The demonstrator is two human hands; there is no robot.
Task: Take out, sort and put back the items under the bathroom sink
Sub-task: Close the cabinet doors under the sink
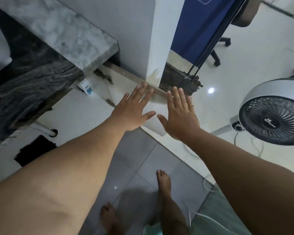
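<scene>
Hands out flat, holding nothing: left hand and right hand side by side, fingers spread, palms down | grey marble vanity counter sits up-left of them | white deodorant stick with blue label stands on the floor just below the counter's edge | black-grilled white floor fan far off to the counter's right

A home bathroom doorway: marble vanity counter, tiled floor, fan.

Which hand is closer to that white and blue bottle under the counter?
Left. The left hand hovers just right of the bottle; the right hand is farther right.
</scene>
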